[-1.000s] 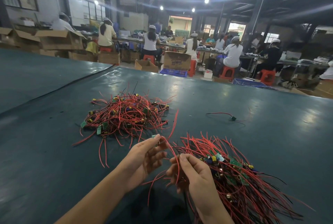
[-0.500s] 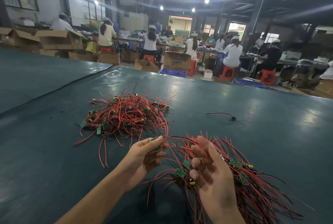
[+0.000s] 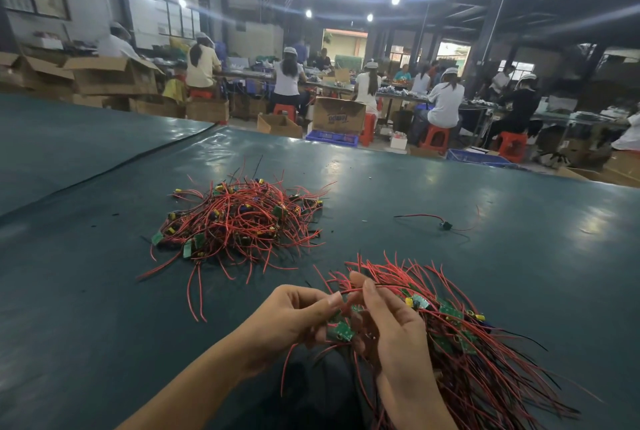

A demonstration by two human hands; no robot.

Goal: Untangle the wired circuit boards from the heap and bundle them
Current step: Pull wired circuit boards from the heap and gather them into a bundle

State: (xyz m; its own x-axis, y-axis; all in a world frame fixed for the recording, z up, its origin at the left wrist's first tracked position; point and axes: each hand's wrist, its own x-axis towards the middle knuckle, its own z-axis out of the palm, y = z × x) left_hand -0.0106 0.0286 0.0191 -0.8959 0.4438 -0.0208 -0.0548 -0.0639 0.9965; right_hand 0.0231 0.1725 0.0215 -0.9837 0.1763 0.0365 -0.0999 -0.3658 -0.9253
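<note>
A tangled heap (image 3: 239, 221) of small green circuit boards with red wires lies on the dark table, ahead and left of my hands. A sorted bundle (image 3: 467, 336) of the same boards fans out at the lower right, its wires roughly parallel. My left hand (image 3: 294, 317) pinches a red wire with thumb and fingers, and a green board (image 3: 341, 331) hangs just under it. My right hand (image 3: 388, 329) meets it from the right, fingers curled round the same wire and the near end of the bundle.
One loose board with red and black wires (image 3: 445, 223) lies alone at the right. The dark green table cover (image 3: 86, 291) stretches wide, with a seam at the left. Beyond the far edge are cardboard boxes (image 3: 341, 114), red stools and several seated workers.
My left hand has drawn back from the heap with a wired board. My right hand, which had opened, has closed again and come up against the left hand over the bundle.
</note>
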